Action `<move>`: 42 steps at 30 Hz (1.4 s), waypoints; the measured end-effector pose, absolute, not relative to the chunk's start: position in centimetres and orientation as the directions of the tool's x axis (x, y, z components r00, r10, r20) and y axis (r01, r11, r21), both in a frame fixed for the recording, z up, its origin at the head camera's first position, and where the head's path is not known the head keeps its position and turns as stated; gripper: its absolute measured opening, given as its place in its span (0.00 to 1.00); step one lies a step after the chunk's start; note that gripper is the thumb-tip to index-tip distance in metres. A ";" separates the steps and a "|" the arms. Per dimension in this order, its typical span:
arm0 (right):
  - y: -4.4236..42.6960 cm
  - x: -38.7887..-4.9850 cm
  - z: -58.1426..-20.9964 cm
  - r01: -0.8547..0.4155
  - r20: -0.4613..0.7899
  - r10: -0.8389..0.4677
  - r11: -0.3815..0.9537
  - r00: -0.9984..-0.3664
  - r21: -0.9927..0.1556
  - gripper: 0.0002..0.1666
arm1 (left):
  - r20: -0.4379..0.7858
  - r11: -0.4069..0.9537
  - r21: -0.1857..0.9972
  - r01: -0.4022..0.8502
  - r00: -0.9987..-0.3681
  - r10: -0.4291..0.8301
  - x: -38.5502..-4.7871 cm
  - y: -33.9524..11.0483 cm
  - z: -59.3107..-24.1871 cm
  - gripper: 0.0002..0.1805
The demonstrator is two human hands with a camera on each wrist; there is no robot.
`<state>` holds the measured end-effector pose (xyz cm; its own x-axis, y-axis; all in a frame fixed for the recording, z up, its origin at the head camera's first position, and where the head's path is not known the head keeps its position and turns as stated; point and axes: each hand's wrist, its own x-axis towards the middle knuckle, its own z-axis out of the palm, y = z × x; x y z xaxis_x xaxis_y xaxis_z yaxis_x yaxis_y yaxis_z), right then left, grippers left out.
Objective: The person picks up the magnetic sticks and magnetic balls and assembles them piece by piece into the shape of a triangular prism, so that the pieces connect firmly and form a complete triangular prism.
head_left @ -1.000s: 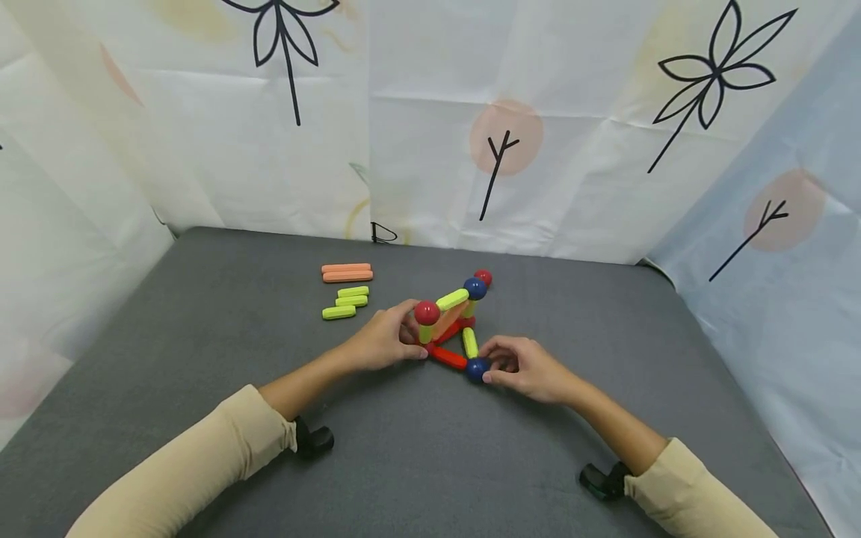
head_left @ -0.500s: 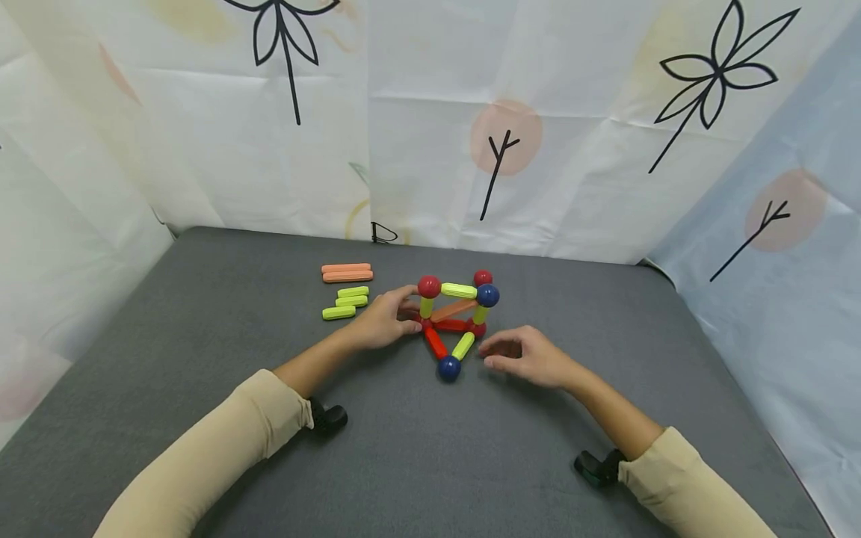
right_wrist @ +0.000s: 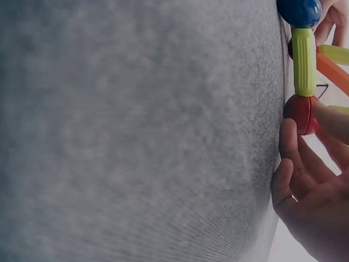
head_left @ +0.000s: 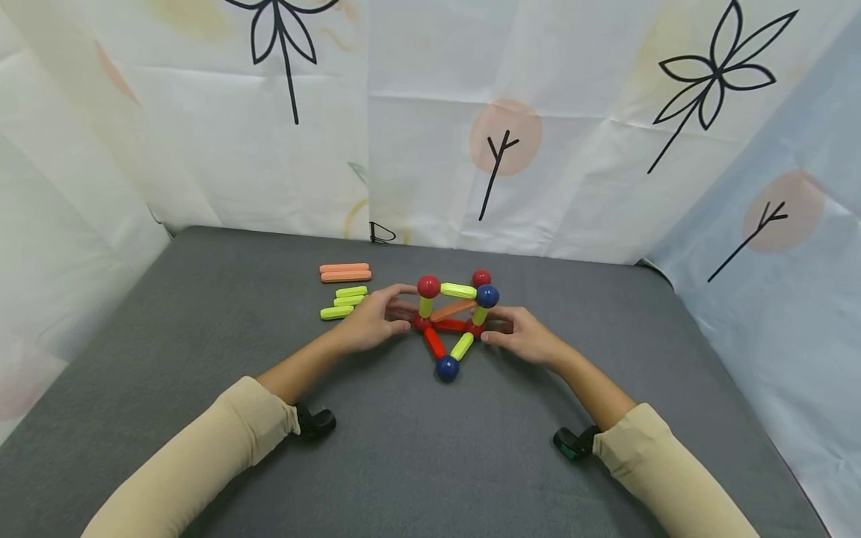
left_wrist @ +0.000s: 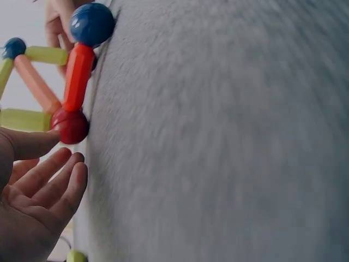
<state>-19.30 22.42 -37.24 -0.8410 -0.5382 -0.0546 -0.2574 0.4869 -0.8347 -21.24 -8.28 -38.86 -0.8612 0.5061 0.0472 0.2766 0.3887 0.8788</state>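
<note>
On the grey table stands a frame of balls and rods. A red ball [head_left: 429,286] and a blue ball [head_left: 487,296] top its upright yellow-green rods, joined by a yellow-green rod [head_left: 459,291]. At the front, another blue ball [head_left: 447,368] joins a red rod [head_left: 435,343] and a yellow-green rod [head_left: 462,346]. My left hand [head_left: 372,323] is beside the lower left red ball [left_wrist: 71,126], thumb close to it and fingers loosely spread. My right hand [head_left: 526,338] pinches the lower right red ball [right_wrist: 300,113] between thumb and fingers.
Left of the frame lie orange rods [head_left: 345,276] and several yellow-green rods [head_left: 336,313], the nearest close behind my left hand. A loose-looking red ball [head_left: 481,278] shows behind the frame; its contact is unclear. A patterned white curtain [head_left: 430,149] closes the table's back edge.
The frame has turned, its front blue ball swinging left. My right hand left that ball and moved up to the lower right red ball. My left hand drew slightly away to the left.
</note>
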 end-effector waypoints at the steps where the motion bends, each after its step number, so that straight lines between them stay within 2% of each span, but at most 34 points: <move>1: 22.4 -19.3 -37.2 -0.254 -0.059 -0.540 0.486 -0.839 -0.836 0.27 | 0.046 0.384 0.884 0.268 -0.866 0.498 -21.1 -8.8 -38.7 0.30; 9: 22.5 -19.3 -37.5 -0.247 -0.054 -0.544 0.464 -0.837 -0.851 0.23 | 0.135 0.362 0.882 0.301 -0.898 0.418 -20.8 -14.0 -37.4 0.27; 18: 22.3 -19.1 -37.3 -0.247 -0.059 -0.533 0.483 -0.844 -0.840 0.23 | 0.148 0.597 0.717 0.360 -0.916 0.374 -20.3 -18.1 -38.1 0.26; 26: 22.3 -19.1 -37.5 -0.250 -0.054 -0.538 0.477 -0.842 -0.843 0.22 | 0.161 0.657 0.620 0.429 -0.889 0.428 -20.1 -18.3 -39.2 0.25; 31: 22.3 -19.1 -37.5 -0.250 -0.052 -0.540 0.471 -0.840 -0.846 0.22 | 0.159 0.568 0.704 0.427 -0.874 0.459 -19.6 -16.5 -38.9 0.23; 37: 22.3 -19.2 -37.4 -0.260 -0.042 -0.543 0.466 -0.838 -0.846 0.22 | 0.133 0.349 0.876 0.333 -0.862 0.489 -18.3 -12.8 -38.1 0.21; 42: 22.2 -19.3 -37.6 -0.264 -0.037 -0.551 0.457 -0.834 -0.849 0.22 | 0.140 0.212 0.931 0.298 -0.826 0.546 -17.4 -9.4 -37.6 0.20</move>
<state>-19.33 22.24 -37.59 -0.8336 -0.5511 -0.0369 -0.2645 0.4569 -0.8493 -17.38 -9.45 -37.61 -0.8260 0.5460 0.1402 0.2980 0.2118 0.9308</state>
